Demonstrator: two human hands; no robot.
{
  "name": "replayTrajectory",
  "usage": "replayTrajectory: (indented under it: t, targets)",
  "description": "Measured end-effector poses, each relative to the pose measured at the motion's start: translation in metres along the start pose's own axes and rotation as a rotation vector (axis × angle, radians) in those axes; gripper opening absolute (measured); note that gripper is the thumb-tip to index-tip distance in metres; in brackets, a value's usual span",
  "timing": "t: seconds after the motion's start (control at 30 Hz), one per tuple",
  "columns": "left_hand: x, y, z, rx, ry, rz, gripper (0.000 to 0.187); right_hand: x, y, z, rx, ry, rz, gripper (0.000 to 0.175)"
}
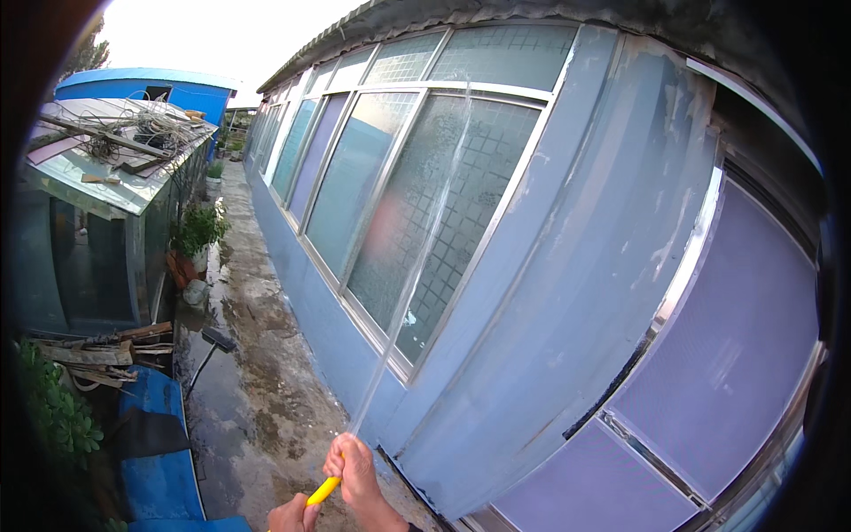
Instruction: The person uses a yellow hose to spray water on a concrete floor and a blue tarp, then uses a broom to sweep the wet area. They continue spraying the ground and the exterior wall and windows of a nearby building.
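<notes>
A yellow hose runs through both of my hands. Up at its outlet end, my right hand grips it with the fingers wrapped round. Lower down, my left hand holds the same hose near the bottom of the picture. A thin stream of water shoots from the hose end and rises to the top of a sliding window, where it splashes against the frame. This pane is wet, with droplets and runs on the glass. The rest of the hose is out of view.
A blue-grey wall and a purple screen door stand on the right. Along the wet concrete path lie a long-handled brush, blue sheets and stacked wood. Potted plants line a low shed with wires on its roof.
</notes>
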State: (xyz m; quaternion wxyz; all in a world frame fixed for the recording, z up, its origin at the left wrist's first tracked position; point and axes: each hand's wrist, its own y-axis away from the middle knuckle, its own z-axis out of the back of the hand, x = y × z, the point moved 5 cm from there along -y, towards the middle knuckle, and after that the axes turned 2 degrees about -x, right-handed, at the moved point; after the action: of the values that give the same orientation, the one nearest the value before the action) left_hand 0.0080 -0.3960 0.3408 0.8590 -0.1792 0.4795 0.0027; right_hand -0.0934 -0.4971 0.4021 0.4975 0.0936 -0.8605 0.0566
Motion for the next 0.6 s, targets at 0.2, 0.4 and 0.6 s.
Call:
replayTrajectory:
  t: [0.2, 0.4, 0.6]
  targets:
    - [0.006, -0.014, -0.013, 0.027, 0.020, -0.008, 0.025, 0.006, -0.017, 0.002, -0.073, 0.099, 0.021, 0.023]
    - [-0.027, -0.038, 0.010, -0.036, 0.079, -0.062, 0.026, 0.042, -0.027, -0.028, -0.037, 0.137, 0.111, 0.020]
    - [-0.036, -0.059, 0.036, -0.140, 0.039, -0.120, 0.024, 0.072, -0.036, -0.067, 0.039, 0.126, 0.168, 0.022]
